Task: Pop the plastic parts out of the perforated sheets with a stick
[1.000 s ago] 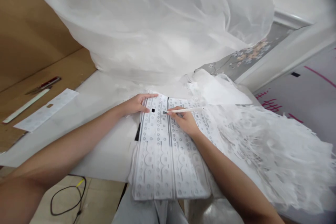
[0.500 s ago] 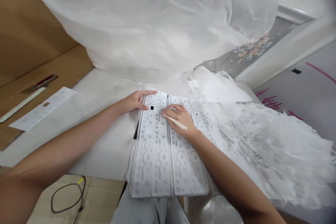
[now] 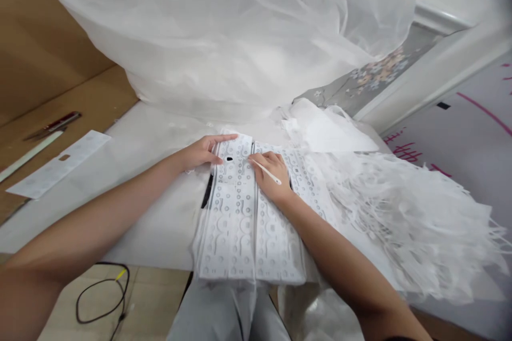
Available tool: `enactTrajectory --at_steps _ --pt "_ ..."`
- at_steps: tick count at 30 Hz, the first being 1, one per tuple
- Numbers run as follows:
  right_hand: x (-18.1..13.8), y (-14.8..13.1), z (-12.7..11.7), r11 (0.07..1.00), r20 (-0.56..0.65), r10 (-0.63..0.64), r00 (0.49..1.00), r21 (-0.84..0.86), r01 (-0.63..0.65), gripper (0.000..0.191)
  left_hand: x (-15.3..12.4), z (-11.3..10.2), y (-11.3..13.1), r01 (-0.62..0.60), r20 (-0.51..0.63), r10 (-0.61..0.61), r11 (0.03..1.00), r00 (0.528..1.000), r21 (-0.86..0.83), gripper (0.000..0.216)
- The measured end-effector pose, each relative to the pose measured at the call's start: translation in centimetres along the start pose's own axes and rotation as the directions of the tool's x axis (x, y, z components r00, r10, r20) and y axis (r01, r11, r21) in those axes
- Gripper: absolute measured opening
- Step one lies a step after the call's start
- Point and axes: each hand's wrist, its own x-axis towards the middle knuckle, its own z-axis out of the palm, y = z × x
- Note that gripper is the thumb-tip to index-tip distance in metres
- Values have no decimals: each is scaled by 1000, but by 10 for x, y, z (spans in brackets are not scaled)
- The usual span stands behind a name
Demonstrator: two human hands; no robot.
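Observation:
White sheets printed with grey circles and curved shapes lie in a layered stack in front of me, their near end over the table edge. My left hand rests at the upper left of the top sheet, thumb and forefinger spread on either side of a small black opening. Curled fingers of my right hand grip a thin white stick-like tool with a small hole at its back end. The tool's tip is near the seam between the sheets, partly hidden by the fingers.
Tangled white strips heap at the right, with white scraps behind them. A large translucent plastic sheet hangs at the back. At left lie a cutter, a white strip and a printed card. A black cable loops on the floor.
My right hand has curled tighter around the tool and shifted slightly. The top sheet now shows a crosswise crease below my left hand, and the stack's near end appears higher in view.

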Motion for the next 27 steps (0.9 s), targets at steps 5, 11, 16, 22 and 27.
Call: enactTrajectory --at_steps 5,11,16,22,27 --pt "7 26 1 975 -88 195 977 129 -183 28 -3 2 3 -1 27 2 1000 1000 -11 87" --pt "8 66 -20 787 -255 520 815 514 -342 34 1 6 -2 -37 -186 63 989 980 141 72" --pt "-1 8 -27 605 61 409 911 729 -320 32 9 0 -12 -76 -325 199 932 924 354 43" --pt "-9 -48 -4 644 177 160 971 727 -238 21 -1 -10 1 -34 -54 51 960 997 278 75" --pt "-6 -42 4 655 204 132 970 717 -239 21 -8 -10 9 36 125 -69 969 990 246 95"
